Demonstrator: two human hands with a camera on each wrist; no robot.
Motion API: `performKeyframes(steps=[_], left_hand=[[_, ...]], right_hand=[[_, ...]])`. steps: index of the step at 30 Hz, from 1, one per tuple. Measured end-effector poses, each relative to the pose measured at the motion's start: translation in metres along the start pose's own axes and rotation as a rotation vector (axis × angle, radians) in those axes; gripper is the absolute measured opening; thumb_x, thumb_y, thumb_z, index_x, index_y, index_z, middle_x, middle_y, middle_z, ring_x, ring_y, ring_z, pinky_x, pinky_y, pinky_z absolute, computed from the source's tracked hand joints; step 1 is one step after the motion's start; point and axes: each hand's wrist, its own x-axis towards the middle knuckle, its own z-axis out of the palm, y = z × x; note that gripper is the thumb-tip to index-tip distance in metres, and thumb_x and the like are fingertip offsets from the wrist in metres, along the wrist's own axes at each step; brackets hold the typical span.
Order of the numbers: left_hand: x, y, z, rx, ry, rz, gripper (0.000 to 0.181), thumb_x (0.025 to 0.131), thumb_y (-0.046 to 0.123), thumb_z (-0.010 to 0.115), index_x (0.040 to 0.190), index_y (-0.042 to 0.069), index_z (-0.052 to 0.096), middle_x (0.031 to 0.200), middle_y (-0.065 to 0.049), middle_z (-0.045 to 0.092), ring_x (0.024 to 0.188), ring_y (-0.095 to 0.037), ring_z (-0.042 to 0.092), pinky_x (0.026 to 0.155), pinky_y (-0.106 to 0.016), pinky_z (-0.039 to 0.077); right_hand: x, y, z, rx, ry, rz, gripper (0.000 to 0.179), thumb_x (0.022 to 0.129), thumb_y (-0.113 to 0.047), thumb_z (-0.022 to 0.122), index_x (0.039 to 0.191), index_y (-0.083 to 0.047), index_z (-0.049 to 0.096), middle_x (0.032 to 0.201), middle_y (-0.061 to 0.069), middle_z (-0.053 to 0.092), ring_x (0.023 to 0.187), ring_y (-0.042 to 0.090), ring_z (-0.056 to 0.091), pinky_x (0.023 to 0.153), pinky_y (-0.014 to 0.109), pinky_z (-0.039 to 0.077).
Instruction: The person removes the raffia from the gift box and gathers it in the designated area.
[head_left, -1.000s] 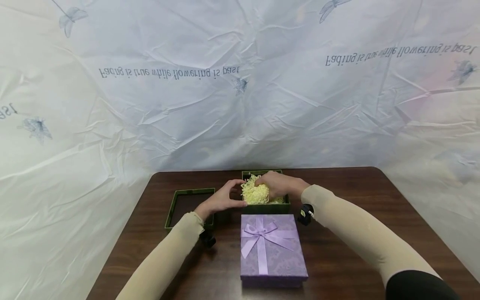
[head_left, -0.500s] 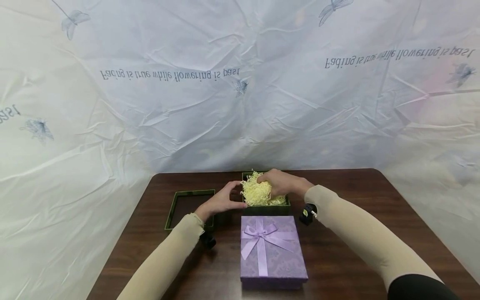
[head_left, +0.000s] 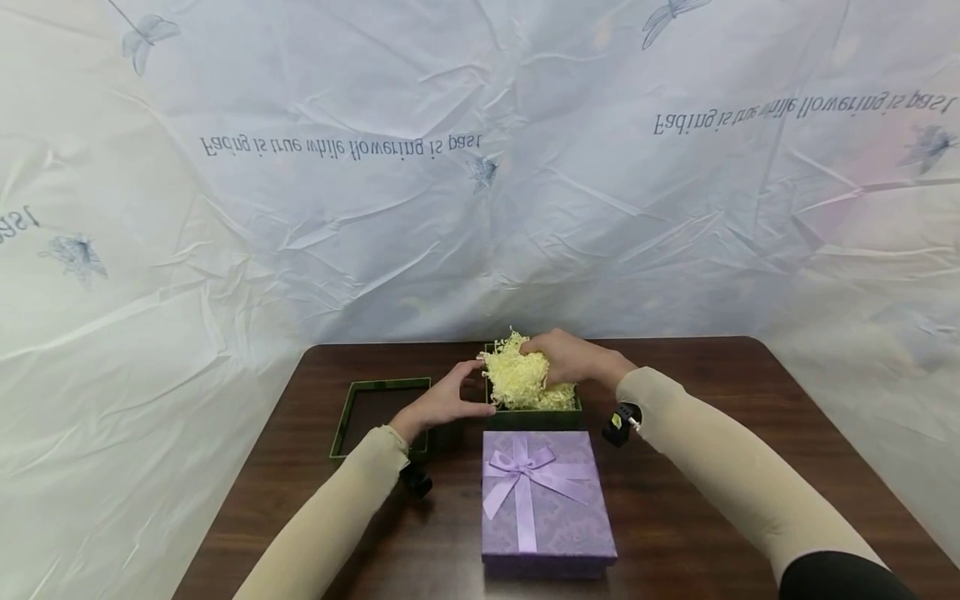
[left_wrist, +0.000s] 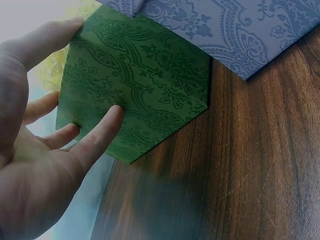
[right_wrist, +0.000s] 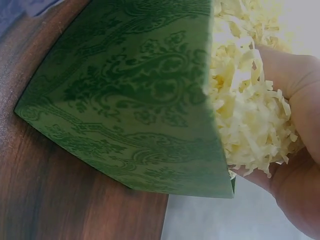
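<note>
My right hand (head_left: 573, 357) grips a bunch of pale yellow shredded paper (head_left: 517, 375) at the top of a green box (head_left: 536, 419). In the right wrist view the paper strands (right_wrist: 255, 110) bulge out past the patterned box wall (right_wrist: 145, 95), with the fingers partly buried in them. At the box's left side, my left hand (head_left: 442, 398) has its thumb and fingers spread. In the left wrist view those fairly straight fingers (left_wrist: 102, 130) rest along the green side wall (left_wrist: 140, 80). More shredded paper lies inside the box; its bottom is hidden.
In front of the green box sits a purple gift box (head_left: 547, 500) with a ribbon bow. To the left lies a shallow dark tray-like lid with a green rim (head_left: 348, 417). Everything stands on a brown wooden table (head_left: 712, 417), with a pale printed sheet (head_left: 525, 250) behind.
My right hand has risen slightly and shifted right, pulling the shredded paper higher above the box rim. The left hand has stayed at the box's side.
</note>
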Motion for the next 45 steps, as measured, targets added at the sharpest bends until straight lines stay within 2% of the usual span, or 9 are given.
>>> performKeyframes(steps=[9, 14, 24, 29, 37, 45], left_hand=[[0.001, -0.002, 0.0, -0.004, 0.004, 0.014, 0.086, 0.081, 0.033, 0.08, 0.15, 0.016, 0.032, 0.152, -0.012, 0.032, 0.131, -0.036, 0.044, 0.105, -0.054, 0.043], [0.001, -0.003, -0.001, -0.032, -0.007, -0.005, 0.089, 0.08, 0.036, 0.081, 0.151, 0.016, 0.03, 0.15, -0.014, 0.034, 0.131, -0.032, 0.045, 0.104, -0.052, 0.044], [0.002, -0.004, -0.002, -0.045, -0.018, -0.01, 0.092, 0.079, 0.041, 0.08, 0.152, 0.016, 0.028, 0.152, -0.013, 0.032, 0.13, -0.03, 0.046, 0.102, -0.047, 0.047], [0.0, -0.002, -0.002, -0.045, -0.022, -0.014, 0.093, 0.08, 0.038, 0.08, 0.152, 0.015, 0.027, 0.153, -0.015, 0.03, 0.129, -0.031, 0.047, 0.101, -0.048, 0.047], [-0.001, -0.002, -0.003, -0.028, -0.034, -0.015, 0.091, 0.081, 0.038, 0.079, 0.152, 0.017, 0.027, 0.154, -0.01, 0.029, 0.129, -0.03, 0.048, 0.102, -0.048, 0.046], [0.0, -0.003, 0.0, -0.063, -0.029, 0.027, 0.079, 0.081, 0.032, 0.08, 0.146, 0.023, 0.036, 0.15, -0.008, 0.033, 0.125, -0.031, 0.051, 0.102, -0.05, 0.046]], right_hand=[[0.0, 0.0, -0.006, 0.008, 0.004, 0.015, 0.071, 0.061, 0.001, 0.085, 0.128, -0.007, 0.062, 0.128, 0.012, 0.064, 0.118, 0.032, 0.06, 0.097, 0.041, 0.053], [-0.001, -0.002, -0.01, 0.05, -0.002, 0.071, 0.075, 0.062, 0.001, 0.085, 0.132, -0.007, 0.059, 0.133, 0.013, 0.06, 0.124, 0.034, 0.055, 0.101, 0.043, 0.05], [-0.001, -0.003, -0.018, 0.079, 0.01, 0.099, 0.078, 0.061, 0.009, 0.078, 0.134, -0.008, 0.057, 0.136, 0.013, 0.058, 0.126, 0.036, 0.053, 0.099, 0.044, 0.052], [-0.001, -0.005, -0.02, 0.048, 0.018, 0.076, 0.078, 0.06, 0.009, 0.078, 0.134, -0.009, 0.058, 0.135, 0.012, 0.059, 0.125, 0.034, 0.054, 0.1, 0.043, 0.051], [-0.001, -0.012, -0.026, 0.039, 0.073, 0.033, 0.075, 0.058, 0.007, 0.08, 0.13, -0.007, 0.06, 0.132, 0.013, 0.061, 0.122, 0.035, 0.057, 0.101, 0.044, 0.05], [-0.012, -0.011, -0.034, 0.075, 0.13, 0.064, 0.077, 0.055, 0.011, 0.078, 0.129, -0.002, 0.06, 0.131, 0.016, 0.061, 0.122, 0.038, 0.056, 0.102, 0.047, 0.049]])
